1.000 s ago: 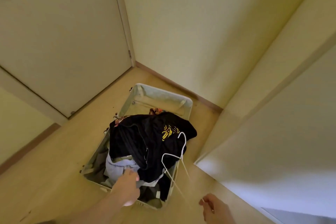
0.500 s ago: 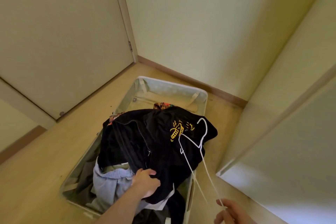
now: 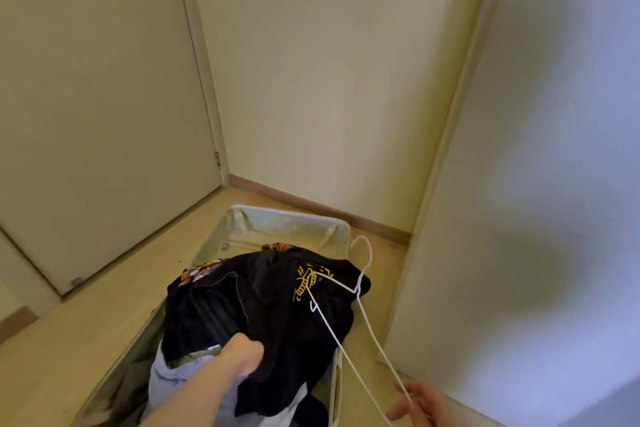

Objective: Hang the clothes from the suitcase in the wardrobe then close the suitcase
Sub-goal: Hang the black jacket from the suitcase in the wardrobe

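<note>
The open suitcase point(image 3: 287, 224) lies on the wooden floor point(image 3: 86, 333) near the room's corner, its far half showing bare lining. Clothes are heaped in its near half, a black shirt point(image 3: 277, 305) with a yellow print on top. The left hand point(image 3: 247, 355) reaches in from the near edge, arm stretched forward, fingers bunched in the black fabric. The right hand point(image 3: 420, 404), low by the suitcase's right edge, pinches a thin white hanger point(image 3: 360, 308) whose hook points away over the shirt.

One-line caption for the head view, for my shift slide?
Left hand grips a black shirt in the open suitcase; right hand holds a white hanger.
</note>
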Tool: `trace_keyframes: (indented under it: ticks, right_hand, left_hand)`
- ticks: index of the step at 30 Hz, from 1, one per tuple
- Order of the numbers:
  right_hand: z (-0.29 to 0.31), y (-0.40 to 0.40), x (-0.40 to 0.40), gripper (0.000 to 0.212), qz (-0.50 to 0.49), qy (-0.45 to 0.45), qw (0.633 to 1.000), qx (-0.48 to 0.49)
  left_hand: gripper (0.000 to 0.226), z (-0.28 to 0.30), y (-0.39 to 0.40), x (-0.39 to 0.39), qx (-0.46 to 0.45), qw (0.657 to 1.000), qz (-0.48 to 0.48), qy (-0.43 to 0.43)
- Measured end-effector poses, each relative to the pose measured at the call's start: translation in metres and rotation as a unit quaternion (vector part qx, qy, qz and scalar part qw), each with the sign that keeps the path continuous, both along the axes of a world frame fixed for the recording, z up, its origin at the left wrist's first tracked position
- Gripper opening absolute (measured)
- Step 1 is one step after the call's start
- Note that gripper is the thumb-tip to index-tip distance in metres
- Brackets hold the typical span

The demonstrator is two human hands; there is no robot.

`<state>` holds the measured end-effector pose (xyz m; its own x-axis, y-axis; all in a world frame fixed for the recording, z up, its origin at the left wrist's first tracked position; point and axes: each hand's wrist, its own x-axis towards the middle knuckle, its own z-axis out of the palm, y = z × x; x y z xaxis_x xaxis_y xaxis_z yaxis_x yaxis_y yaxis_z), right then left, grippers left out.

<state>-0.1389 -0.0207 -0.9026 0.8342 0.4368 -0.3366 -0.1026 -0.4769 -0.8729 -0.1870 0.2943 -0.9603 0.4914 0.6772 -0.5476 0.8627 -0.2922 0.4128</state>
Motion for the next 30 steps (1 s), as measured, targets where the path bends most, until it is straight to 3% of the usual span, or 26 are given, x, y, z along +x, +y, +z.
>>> trace_keyframes:
  ticks: [2,6,10,15,19,24,27,30]
  right_hand:
    - [0.019,-0.018,-0.020,0.022,-0.044,-0.085,0.995,-0.024]
    - [0.066,-0.059,-0.078,0.024,-0.033,-0.091,0.995,-0.037]
    - [0.104,-0.093,-0.102,0.025,-0.084,-0.098,0.992,-0.013]
    - [0.148,-0.106,-0.134,0.020,-0.092,-0.068,0.992,0.046]
    - [0.148,-0.119,-0.159,0.004,-0.059,-0.072,0.994,0.055]
    - [0.146,-0.143,-0.171,0.041,-0.041,-0.010,0.997,0.064]
    - [0.150,-0.158,-0.172,0.039,-0.075,0.007,0.994,0.075]
    - [0.147,-0.172,-0.170,0.029,-0.120,0.000,0.990,0.081]
  left_hand:
    - [0.036,0.037,-0.002,-0.009,-0.022,0.998,-0.052,-0.043]
    - [0.038,0.119,-0.021,-0.038,-0.015,0.978,-0.035,-0.203]
    - [0.039,0.221,-0.078,-0.073,-0.055,0.910,-0.066,-0.405]
    - [0.033,0.289,-0.167,-0.121,-0.119,0.855,-0.139,-0.485]
    - [0.033,0.287,-0.235,-0.139,-0.183,0.837,-0.190,-0.479]
    - [0.024,0.242,-0.289,-0.144,-0.272,0.846,-0.227,-0.399]
    - [0.025,0.232,-0.303,-0.138,-0.336,0.845,-0.233,-0.346]
    - [0.035,0.229,-0.303,-0.129,-0.337,0.839,-0.302,-0.303]
